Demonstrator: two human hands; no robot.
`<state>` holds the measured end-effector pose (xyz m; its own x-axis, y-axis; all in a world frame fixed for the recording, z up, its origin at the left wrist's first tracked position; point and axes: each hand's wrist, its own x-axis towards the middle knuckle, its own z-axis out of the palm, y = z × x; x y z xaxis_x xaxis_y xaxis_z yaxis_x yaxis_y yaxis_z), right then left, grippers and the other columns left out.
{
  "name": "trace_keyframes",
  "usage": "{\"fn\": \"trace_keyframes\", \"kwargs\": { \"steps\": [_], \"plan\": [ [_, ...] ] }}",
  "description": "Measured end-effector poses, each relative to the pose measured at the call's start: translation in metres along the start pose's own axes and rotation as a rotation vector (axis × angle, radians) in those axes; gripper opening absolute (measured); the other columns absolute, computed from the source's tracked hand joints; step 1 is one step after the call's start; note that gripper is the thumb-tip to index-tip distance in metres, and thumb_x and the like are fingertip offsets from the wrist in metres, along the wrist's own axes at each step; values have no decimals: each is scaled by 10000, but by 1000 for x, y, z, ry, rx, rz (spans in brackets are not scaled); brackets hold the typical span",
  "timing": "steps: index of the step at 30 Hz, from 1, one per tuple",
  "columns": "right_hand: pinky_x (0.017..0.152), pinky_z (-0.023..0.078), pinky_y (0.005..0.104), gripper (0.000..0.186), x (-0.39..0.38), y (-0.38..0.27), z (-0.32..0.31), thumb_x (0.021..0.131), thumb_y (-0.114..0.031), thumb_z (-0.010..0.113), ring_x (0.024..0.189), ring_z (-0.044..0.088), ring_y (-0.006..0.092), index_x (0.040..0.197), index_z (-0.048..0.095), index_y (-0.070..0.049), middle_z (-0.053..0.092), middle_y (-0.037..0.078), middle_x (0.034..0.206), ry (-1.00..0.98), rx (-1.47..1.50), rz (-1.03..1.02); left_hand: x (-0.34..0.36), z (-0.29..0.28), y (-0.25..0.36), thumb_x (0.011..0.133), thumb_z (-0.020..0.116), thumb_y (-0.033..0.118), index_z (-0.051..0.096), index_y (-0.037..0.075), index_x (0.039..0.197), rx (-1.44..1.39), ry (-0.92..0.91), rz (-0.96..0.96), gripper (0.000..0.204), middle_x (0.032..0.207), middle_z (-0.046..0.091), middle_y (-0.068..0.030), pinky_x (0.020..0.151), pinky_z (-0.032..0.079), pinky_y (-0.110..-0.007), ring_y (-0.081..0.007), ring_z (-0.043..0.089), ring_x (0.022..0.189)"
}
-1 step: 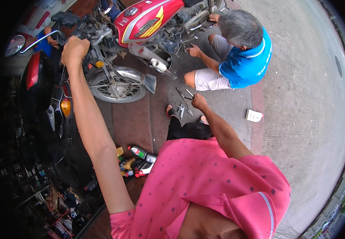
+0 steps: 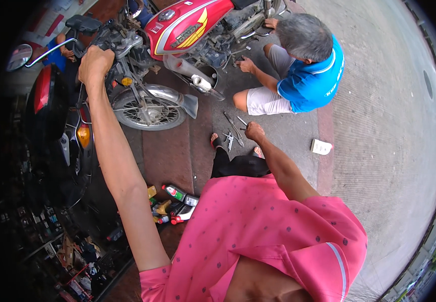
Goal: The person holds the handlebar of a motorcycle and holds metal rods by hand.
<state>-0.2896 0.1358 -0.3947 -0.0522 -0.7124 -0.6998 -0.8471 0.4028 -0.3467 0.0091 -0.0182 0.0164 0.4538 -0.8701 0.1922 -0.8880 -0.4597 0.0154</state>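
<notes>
My left hand [image 2: 96,64] is closed at the handlebar end of a red motorcycle [image 2: 180,32], arm stretched out; the grip is hidden under its fingers. Low over the pavement, my right hand [image 2: 254,131] is closed around a thin tool with a silver rod end [image 2: 242,121], its exact kind too small to make out. Close beside it on the ground lie a long plier-like tool [image 2: 234,129] and a silver metal tool [image 2: 229,140]. The motorcycle's front wheel [image 2: 149,111] stands between my two arms.
A person in a blue shirt [image 2: 311,83] crouches beside the motorcycle, hands near its engine. A funnel-like container [image 2: 205,80] stands under the tank. Several bottles [image 2: 177,204] lie at my lower left, a white bottle [image 2: 321,147] at right. Another motorcycle [image 2: 79,136] is far left.
My right hand has shifted very slightly to the right and nearer to me with the tool. My left hand stays on the handlebar.
</notes>
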Motion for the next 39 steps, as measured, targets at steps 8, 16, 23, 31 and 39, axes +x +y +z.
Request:
{"fn": "trace_keyframes", "kwargs": {
  "steps": [8,16,23,31,39],
  "plan": [
    [641,497,348,281,17,61,5,745,-172,492,682,639,251,963,600,-32,637,149,732,-148,-79,26,0,-1,0,684,505,266,488,-12,1129,-41,36,-52,525,1072,550,-239,860,404,-424,-370,527,1018],
    [556,476,296,274,0,4,-28,814,-182,458,550,605,170,1011,558,-19,630,98,687,21,452,-411,4,5,-4,691,495,239,547,35,1088,-40,12,-11,450,1084,547,-229,861,400,-432,-376,512,1036],
    [619,475,343,228,-2,-42,-34,819,-144,449,634,615,236,988,546,-26,623,123,723,274,299,-524,0,2,-1,692,501,247,557,32,1078,-22,23,0,445,1082,548,-227,857,401,-438,-374,512,1036],
    [777,429,450,268,-23,-62,-36,774,-85,440,859,558,381,1015,550,-50,581,245,858,353,216,-545,-1,5,-3,694,500,252,554,31,1085,-36,49,-18,451,1079,550,-227,857,403,-433,-374,516,1030],
    [800,422,457,294,-18,-82,-41,741,-52,448,904,547,394,1024,508,-1,560,284,912,164,-21,-488,1,0,0,709,496,257,598,31,1024,-4,-1,-45,401,1076,554,-221,853,405,-425,-364,519,1030]
  ]
}}
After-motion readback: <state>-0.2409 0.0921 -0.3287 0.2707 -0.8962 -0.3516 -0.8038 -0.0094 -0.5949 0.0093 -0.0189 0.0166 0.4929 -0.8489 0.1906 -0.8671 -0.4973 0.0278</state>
